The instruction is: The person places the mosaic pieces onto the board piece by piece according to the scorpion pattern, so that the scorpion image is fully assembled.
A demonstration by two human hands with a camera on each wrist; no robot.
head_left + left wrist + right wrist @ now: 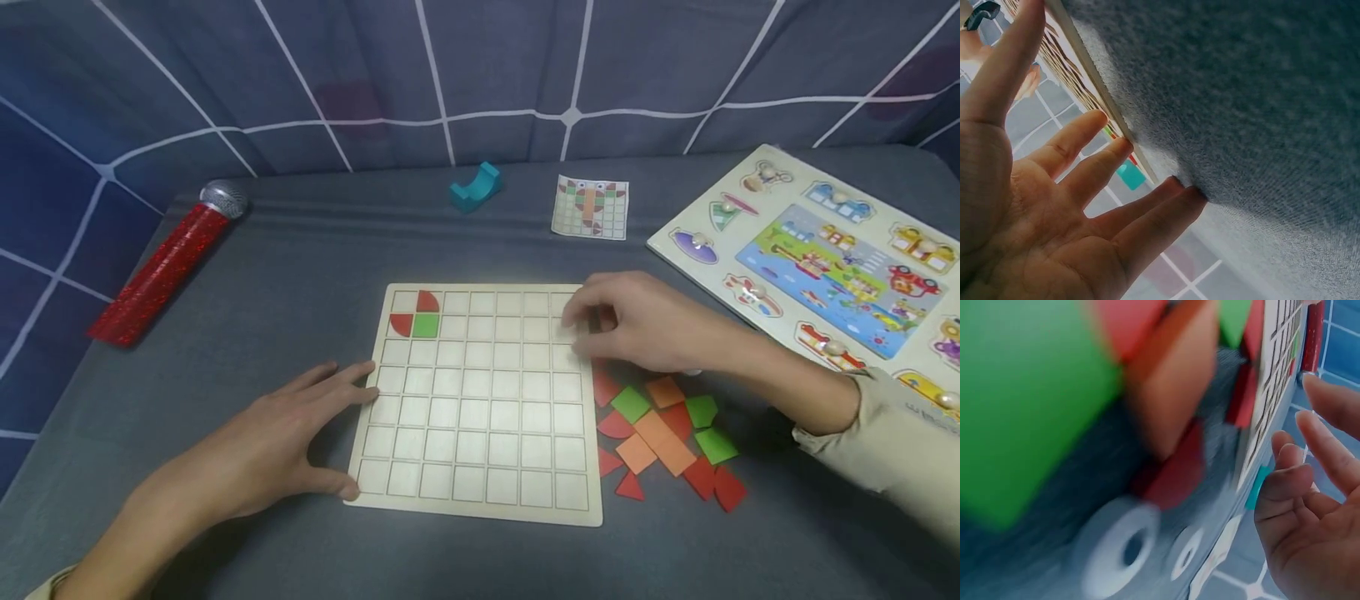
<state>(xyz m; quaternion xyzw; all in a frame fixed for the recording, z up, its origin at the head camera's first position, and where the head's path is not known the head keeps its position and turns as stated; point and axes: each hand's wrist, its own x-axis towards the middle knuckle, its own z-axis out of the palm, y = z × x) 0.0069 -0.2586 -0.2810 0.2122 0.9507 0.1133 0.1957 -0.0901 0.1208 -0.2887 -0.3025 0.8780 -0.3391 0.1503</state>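
A wooden grid board (480, 417) lies on the table, with two red quarter-circle pieces (427, 301) and a green square piece (426, 326) in its far left cells. My left hand (262, 454) rests at the board's left edge, fingers spread, fingertips and thumb right at the rim. Over the far right corner of the board hovers my right hand (645, 321), slightly blurred, its fingers loosely bent. The right wrist view shows a gap between thumb and fingers (1329, 444) with nothing in it. Loose red, orange and green pieces (666, 443) lie right of the board.
Behind the board are a small pattern card (592, 218) and a teal curved block (477, 188). A knobbed picture puzzle (720, 287) lies at right, a red microphone (168, 271) at left. Two white rings with dark centres (1094, 556) show near the loose pieces.
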